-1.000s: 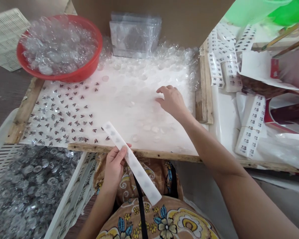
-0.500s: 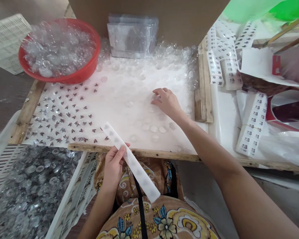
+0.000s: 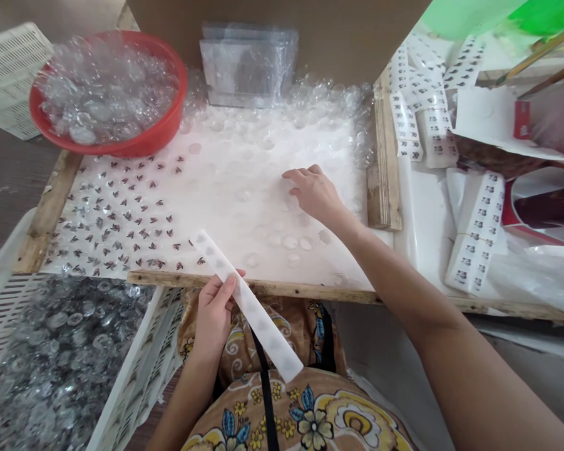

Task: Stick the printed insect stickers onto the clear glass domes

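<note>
A white sticker strip [image 3: 258, 316], its print showing faintly through the back, is pinched between the thumb and fingers of my left hand [image 3: 220, 300] at the table's front edge. Over the white work surface [image 3: 225, 207] hovers or rests my right hand [image 3: 315, 191], fingers bent and apart with nothing visible in them. Beneath and around it lie clear round discs [image 3: 290, 243], hard to make out against the white. On the left part of the surface, several discs carry small dark printed motifs [image 3: 129, 216].
A red basin [image 3: 169, 128] heaped with clear discs stands at the back left. Below it, a white crate [image 3: 126, 369] holds many discs. Clear plastic boxes [image 3: 248, 69] lean against a brown board [image 3: 338, 37]. Bundled sticker strips [image 3: 476, 235] lie right of a wooden rail [image 3: 384, 181].
My right hand has shifted very slightly, its fingers spreading a little more. The left hand and the strip stay in place. The view has tilted slightly.
</note>
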A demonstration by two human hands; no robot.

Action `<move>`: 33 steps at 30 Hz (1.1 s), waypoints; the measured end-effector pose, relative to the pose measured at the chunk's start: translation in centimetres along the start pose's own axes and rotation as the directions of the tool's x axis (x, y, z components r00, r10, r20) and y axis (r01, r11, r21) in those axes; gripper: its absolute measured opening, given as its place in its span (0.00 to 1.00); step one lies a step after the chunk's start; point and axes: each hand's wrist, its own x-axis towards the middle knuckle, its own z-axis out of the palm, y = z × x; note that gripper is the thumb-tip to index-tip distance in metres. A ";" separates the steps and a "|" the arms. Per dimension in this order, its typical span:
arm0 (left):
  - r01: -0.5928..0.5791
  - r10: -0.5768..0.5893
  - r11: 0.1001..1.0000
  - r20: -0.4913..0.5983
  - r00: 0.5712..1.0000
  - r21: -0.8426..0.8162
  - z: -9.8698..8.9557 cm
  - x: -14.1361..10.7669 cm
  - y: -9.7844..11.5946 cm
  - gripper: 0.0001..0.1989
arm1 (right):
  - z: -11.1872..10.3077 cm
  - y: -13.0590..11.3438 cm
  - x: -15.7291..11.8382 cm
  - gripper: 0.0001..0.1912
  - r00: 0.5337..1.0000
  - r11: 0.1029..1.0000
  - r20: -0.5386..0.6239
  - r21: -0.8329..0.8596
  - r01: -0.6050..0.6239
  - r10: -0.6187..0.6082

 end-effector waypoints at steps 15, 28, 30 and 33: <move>-0.089 0.075 0.988 -0.111 0.991 -0.126 0.1 -0.1 0.5 0.17 | -0.8 -1.4 -2.3 0.18 0.983 0.981 -0.182 0.186 0.049 -0.015; -0.255 0.237 0.895 0.093 0.967 0.365 0.4 -0.8 -0.3 0.15 | -2.3 -11.5 -6.9 0.12 0.948 0.680 0.091 0.717 0.150 -0.306; -0.279 0.246 0.863 0.134 0.960 0.421 0.6 -1.1 -0.1 0.15 | -1.9 -12.5 -7.6 0.10 0.943 0.650 0.140 0.753 0.097 -0.302; -0.292 0.240 0.862 0.174 0.955 0.415 0.8 -1.2 0.1 0.15 | -1.5 -13.2 -8.4 0.08 0.950 0.636 0.183 0.772 0.022 -0.254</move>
